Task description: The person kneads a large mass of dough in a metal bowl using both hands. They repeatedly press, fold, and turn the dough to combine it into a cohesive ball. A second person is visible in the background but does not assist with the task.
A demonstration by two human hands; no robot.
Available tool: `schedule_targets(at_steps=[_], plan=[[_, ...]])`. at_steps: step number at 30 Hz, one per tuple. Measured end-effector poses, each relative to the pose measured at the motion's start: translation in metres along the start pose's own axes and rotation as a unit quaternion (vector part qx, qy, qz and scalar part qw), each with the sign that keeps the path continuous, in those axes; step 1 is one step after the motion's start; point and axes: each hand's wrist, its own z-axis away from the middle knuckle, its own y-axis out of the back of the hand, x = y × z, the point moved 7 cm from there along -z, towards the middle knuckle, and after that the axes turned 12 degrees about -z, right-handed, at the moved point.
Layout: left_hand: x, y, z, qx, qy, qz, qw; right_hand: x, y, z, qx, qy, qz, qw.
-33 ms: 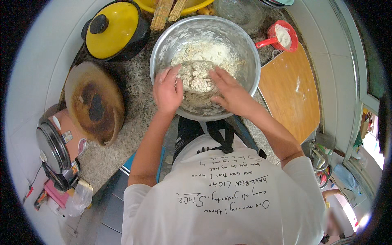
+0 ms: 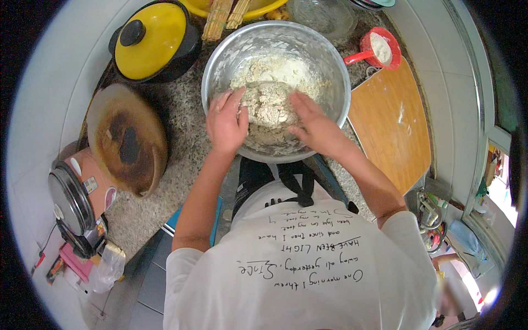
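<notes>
A rough, crumbly lump of dough [image 2: 270,104] sits in a wide steel mixing bowl [image 2: 336,66], with loose flour [image 2: 280,67] spread beyond it. My left hand [image 2: 226,118] cups the lump's left side, its fingertips and thumb pressed against it. On the right side, the curved fingers of my right hand [image 2: 316,122] rest against the dough, with the thumb lower down and nearer to me. Between them the two hands hold the lump. Flour and dough bits stick to the bowl's inner wall.
At right stand a red handled scoop [image 2: 367,54] of flour and a wooden board [image 2: 391,124]. To the left are a black pot with a yellow lid [image 2: 157,44], a scorched round pan [image 2: 124,140] and an electric cooker [image 2: 71,192]. Bundled sticks [image 2: 218,19] lie behind the bowl.
My right hand has shifted slightly to the right, and more of the dough's top shows. The left hand stays almost where it was.
</notes>
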Motion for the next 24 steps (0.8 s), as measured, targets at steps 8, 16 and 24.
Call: schedule_targets(at_steps=[8, 16, 24], plan=[[0.028, -0.039, -0.016, -0.228, -0.060, -0.067, 0.969, 0.032, 0.002, -0.003, 0.014, -0.037, -0.053, 0.998], [0.033, -0.075, -0.026, -0.265, -0.051, -0.095, 0.958, 0.082, 0.009, -0.013, 0.016, -0.057, -0.055, 0.997], [0.057, -0.099, -0.059, -0.229, -0.113, -0.073, 0.964, 0.077, 0.018, -0.064, -0.020, 0.003, -0.159, 0.987]])
